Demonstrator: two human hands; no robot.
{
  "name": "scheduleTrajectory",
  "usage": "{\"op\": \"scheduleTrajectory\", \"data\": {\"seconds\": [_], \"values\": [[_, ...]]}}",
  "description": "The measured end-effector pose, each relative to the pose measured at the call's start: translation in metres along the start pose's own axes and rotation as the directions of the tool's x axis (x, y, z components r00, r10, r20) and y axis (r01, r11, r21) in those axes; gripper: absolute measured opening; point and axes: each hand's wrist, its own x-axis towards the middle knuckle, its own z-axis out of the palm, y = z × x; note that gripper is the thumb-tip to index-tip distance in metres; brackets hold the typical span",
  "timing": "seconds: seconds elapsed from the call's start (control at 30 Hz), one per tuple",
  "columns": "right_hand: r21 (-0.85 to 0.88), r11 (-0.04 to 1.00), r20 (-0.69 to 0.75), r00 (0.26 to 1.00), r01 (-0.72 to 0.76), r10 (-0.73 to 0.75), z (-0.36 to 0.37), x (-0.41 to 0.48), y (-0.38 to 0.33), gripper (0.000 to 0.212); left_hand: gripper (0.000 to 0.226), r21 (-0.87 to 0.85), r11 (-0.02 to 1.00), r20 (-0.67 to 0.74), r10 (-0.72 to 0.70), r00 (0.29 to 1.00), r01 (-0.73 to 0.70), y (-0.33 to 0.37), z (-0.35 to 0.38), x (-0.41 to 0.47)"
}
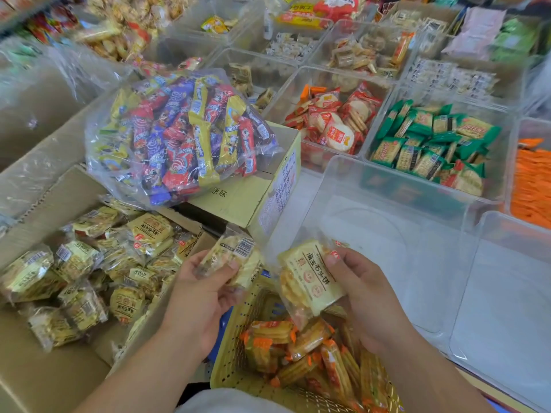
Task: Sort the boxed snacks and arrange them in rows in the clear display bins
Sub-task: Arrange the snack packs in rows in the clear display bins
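Left hand [205, 290] and right hand [369, 302] each pinch a yellow cracker packet [310, 281], probably light, slippery, brittle: grip the edges.

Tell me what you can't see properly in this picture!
All head view:
- How many pale packets the left hand holds: they overlap under its fingers.
- Print on the single packet in the right hand: the thumb covers part.
- The yellow basket: its near end is cut off by the bottom edge.
- The orange packets: cut off by the right edge.
- Labels in the far bins: too small and blurred.
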Motion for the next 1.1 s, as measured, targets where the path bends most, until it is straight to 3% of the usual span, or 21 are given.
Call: {"op": "scheduleTrajectory", "data": {"seconds": [0.1,0.23,0.33,0.43,0.5,0.6,0.67,0.8,0.87,0.97,1.1], "values": [[0.134,0.99,0.036,0.999,-0.045,0.041,0.003,-0.003,0.003,0.026,0.061,0.113,0.993,0.065,0.019,0.998,-0.027,-0.005,0.005,-0.006],[0.005,0.997,-0.071,0.995,0.075,-0.074,0.011,-0.003,0.008,0.038,0.053,0.172,0.985,0.215,-0.031,0.976,-0.006,-0.013,0.012,-0.013],[-0.049,0.986,-0.061,0.985,0.16,-0.163,0.009,-0.004,0.008,0.019,0.05,0.172,0.985,0.22,-0.03,0.975,-0.008,-0.014,0.015,-0.013],[-0.155,0.967,0.103,0.977,0.201,-0.187,-0.004,-0.006,0.006,0.045,0.039,0.108,0.994,0.212,-0.03,0.977,0.008,-0.014,0.015,-0.011],[-0.336,0.905,0.306,0.939,0.262,-0.158,-0.014,-0.009,-0.001,0.069,0.048,0.083,0.997,0.235,-0.024,0.972,0.004,-0.012,0.016,-0.01],[-0.621,0.66,0.477,0.872,0.423,-0.11,-0.024,-0.008,-0.01,0.089,0.062,0.102,0.994,0.265,-0.001,0.964,-0.027,-0.01,0.019,-0.007],[-0.701,0.516,0.445,0.867,0.492,-0.223,-0.025,-0.006,-0.012,0.08,0.061,0.091,0.996,0.278,-0.007,0.961,-0.019,-0.011,0.02,-0.004],[-0.726,0.433,0.37,0.833,0.535,-0.411,-0.025,0.001,-0.01,0.056,0.053,0.116,0.993,0.321,-0.031,0.947,-0.007,-0.014,0.02,0.001],[-0.705,0.461,0.331,0.825,0.539,-0.458,-0.027,0.005,-0.01,0.046,0.048,0.139,0.99,0.314,-0.042,0.949,-0.002,-0.016,0.018,0.003],[-0.626,0.604,0.229,0.856,0.494,-0.463,-0.031,0.013,-0.014,0.025,0.049,0.12,0.993,0.263,-0.035,0.964,0.004,-0.017,0.016,0.005],[-0.628,0.676,-0.051,0.846,0.386,-0.53,-0.049,0.036,-0.023,0.007,0.046,0.045,0.999,0.219,-0.01,0.976,0.0,-0.014,0.011,0.008]]}}
